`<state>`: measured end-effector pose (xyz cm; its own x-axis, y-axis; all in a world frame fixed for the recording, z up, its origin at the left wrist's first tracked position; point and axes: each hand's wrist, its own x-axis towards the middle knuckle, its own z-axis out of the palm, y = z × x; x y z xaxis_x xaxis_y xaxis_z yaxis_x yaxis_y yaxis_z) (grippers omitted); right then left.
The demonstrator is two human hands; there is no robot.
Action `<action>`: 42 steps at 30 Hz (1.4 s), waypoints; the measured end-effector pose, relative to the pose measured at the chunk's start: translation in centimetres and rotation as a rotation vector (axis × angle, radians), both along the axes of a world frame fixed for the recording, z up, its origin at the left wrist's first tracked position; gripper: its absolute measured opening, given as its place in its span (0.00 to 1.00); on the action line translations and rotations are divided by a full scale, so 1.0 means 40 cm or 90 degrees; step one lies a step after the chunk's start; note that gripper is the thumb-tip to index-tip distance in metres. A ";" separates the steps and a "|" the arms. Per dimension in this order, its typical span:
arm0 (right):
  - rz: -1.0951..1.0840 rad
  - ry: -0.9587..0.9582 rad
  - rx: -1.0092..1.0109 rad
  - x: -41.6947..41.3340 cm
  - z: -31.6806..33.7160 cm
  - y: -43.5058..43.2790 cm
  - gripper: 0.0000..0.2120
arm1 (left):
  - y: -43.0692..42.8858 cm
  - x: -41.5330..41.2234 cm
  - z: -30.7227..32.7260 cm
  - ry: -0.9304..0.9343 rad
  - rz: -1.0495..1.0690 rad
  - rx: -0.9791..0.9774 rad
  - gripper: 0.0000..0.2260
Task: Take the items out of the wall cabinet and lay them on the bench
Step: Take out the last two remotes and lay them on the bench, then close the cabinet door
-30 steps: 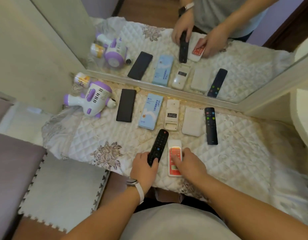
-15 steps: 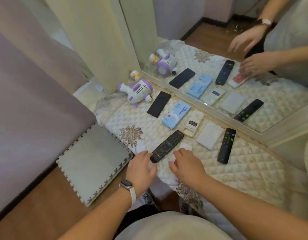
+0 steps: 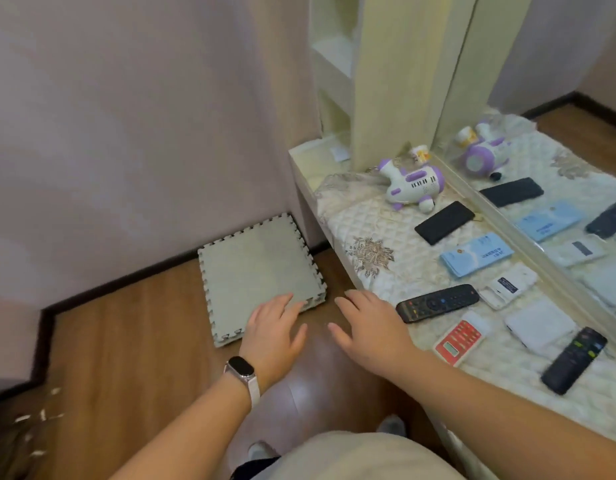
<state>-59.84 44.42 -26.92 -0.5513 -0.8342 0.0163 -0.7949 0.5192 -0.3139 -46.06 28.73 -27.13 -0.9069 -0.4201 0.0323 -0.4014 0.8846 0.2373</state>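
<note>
The bench (image 3: 348, 216) wears a quilted white cover and stands at the right. On it lie a purple-and-white toy plane (image 3: 412, 184), a black phone (image 3: 444, 222), a blue box (image 3: 476, 254), a white remote (image 3: 507, 286), a black remote (image 3: 437, 303), a red-and-white remote (image 3: 460, 338), a white pad (image 3: 539, 326) and another black remote (image 3: 573, 360). My left hand (image 3: 273, 329) hovers open over the floor beside the bench. My right hand (image 3: 367, 322) is open too, just left of the black remote, holding nothing.
A stack of grey foam floor mats (image 3: 258, 271) lies on the wooden floor by the pale wall. A mirror (image 3: 559, 168) behind the bench doubles the items. Cream shelves (image 3: 334, 64) rise behind the bench's left end. A small cup (image 3: 420, 154) stands behind the toy.
My view has swung left toward the wall and floor. Both hands let go of the two remotes and pulled off the bench to the left, fingers spread.
</note>
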 end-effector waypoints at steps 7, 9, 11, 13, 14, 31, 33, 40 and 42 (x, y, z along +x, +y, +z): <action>0.166 0.069 0.029 0.233 0.061 -0.282 0.24 | -0.204 0.287 0.020 0.042 0.093 0.029 0.20; 0.197 0.081 0.028 0.317 0.073 -0.370 0.24 | -0.277 0.382 0.026 0.064 0.113 0.019 0.20; 0.225 0.094 0.022 0.394 0.079 -0.455 0.23 | -0.346 0.468 0.030 0.085 0.139 0.014 0.19; 0.254 0.104 0.024 0.469 0.081 -0.535 0.23 | -0.403 0.551 0.031 0.112 0.173 0.014 0.18; 0.270 0.109 0.025 0.507 0.082 -0.573 0.23 | -0.426 0.593 0.034 0.124 0.192 0.017 0.18; 0.587 0.131 -0.030 0.876 0.109 -1.062 0.25 | -0.660 1.051 0.081 0.116 0.521 -0.030 0.20; 0.625 0.126 -0.047 0.888 0.107 -1.131 0.25 | -0.696 1.065 0.087 0.091 0.551 -0.036 0.20; 0.724 0.095 -0.097 0.882 0.165 -1.423 0.25 | -0.911 1.058 0.175 0.054 0.660 -0.094 0.20; 0.741 0.082 -0.113 0.867 0.202 -1.512 0.25 | -0.987 1.051 0.211 0.029 0.681 -0.128 0.20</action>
